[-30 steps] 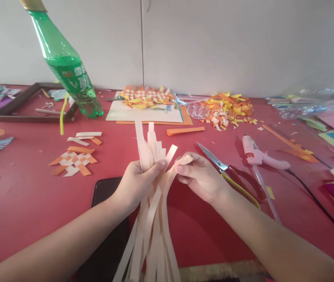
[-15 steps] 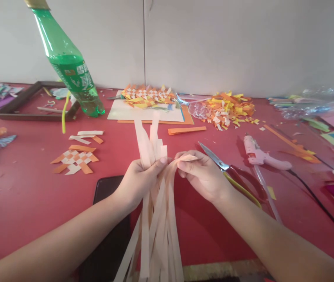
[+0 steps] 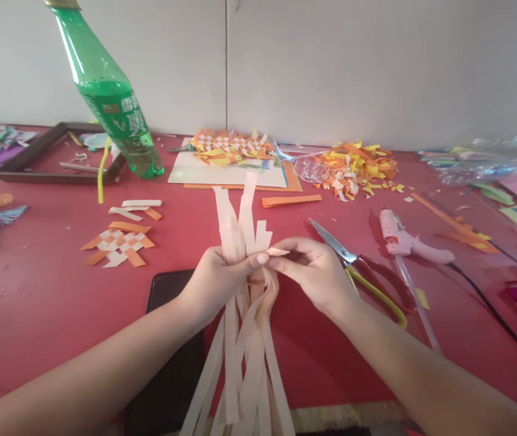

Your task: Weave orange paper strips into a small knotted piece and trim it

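Note:
A bundle of long pale paper strips (image 3: 252,351) hangs down toward the table's front edge, its short upper ends sticking up above my fingers. My left hand (image 3: 220,272) is closed around the bundle, thumb pressed across the front. Beside it, my right hand (image 3: 310,266) pinches a peach-coloured paper strip end (image 3: 278,251) between thumb and fingers, close to my left thumb. Scissors (image 3: 344,254) with red and yellow handles lie open just right of my right hand. To the left rests a small woven orange-and-white paper piece (image 3: 120,243).
Behind stand a tilted-looking green bottle (image 3: 117,109) and a dark frame (image 3: 54,175). A pink glue gun (image 3: 404,239) with a cord lies on the right. Paper scraps (image 3: 358,166) are heaped at the back, and a black flat object (image 3: 167,351) lies under my left forearm.
My right hand has moved left, bringing the strip end against my left thumb. The strips now bow outward below it, and the upper ends have shifted slightly right.

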{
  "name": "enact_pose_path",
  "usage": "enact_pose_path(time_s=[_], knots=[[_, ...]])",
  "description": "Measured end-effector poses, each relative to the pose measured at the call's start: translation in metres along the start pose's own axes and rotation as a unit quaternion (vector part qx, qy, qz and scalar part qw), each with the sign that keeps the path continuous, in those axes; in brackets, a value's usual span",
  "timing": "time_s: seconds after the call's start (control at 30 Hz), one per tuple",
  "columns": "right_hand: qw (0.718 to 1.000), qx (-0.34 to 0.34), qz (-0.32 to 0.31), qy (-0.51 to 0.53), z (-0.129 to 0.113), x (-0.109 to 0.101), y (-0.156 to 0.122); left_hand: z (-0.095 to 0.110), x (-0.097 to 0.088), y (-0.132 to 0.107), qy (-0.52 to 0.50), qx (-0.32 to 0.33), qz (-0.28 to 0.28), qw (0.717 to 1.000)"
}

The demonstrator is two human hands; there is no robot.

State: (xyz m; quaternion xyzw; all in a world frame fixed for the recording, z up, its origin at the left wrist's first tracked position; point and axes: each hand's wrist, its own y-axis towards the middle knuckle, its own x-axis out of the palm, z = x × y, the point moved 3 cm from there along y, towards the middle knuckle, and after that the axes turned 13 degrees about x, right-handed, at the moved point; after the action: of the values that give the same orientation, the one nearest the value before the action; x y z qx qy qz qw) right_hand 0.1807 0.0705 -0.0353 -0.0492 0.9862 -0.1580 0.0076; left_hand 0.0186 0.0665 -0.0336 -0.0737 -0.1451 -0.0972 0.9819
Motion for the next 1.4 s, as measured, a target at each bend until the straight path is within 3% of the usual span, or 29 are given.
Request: enact_pose_path(time_s=[0.3,0.5,0.67,0.77,0.97,1.23,1.4], knots=[[0.994,0.036,-0.056,0.083,0.004,0.003,0.004,0.006,0.002,0.0,0.025,-0.016,-0.003,1.0],[0.988,0.053,-0.085,0.115,0.005,0.003,0.004,0.004,-0.001,0.001,0.057,0.012,-0.012,0.998],[0.987,0.064,-0.05,0.139,0.005,0.001,0.005,0.005,-0.002,0.001,0.077,0.023,-0.008,0.997],[0.984,0.054,-0.053,0.16,0.001,0.001,0.005,0.005,0.0,0.0,0.065,0.021,-0.013,0.998],[0.979,0.011,-0.116,0.169,-0.005,0.004,0.003,0.003,-0.001,0.001,0.037,0.006,0.01,0.999],[0.974,0.039,-0.131,0.178,-0.001,0.005,0.003,0.006,0.002,0.0,0.01,-0.028,0.015,0.999],[0.964,0.106,-0.124,0.208,0.0,0.006,0.003,0.006,0.001,0.0,0.008,-0.033,-0.004,0.999]])
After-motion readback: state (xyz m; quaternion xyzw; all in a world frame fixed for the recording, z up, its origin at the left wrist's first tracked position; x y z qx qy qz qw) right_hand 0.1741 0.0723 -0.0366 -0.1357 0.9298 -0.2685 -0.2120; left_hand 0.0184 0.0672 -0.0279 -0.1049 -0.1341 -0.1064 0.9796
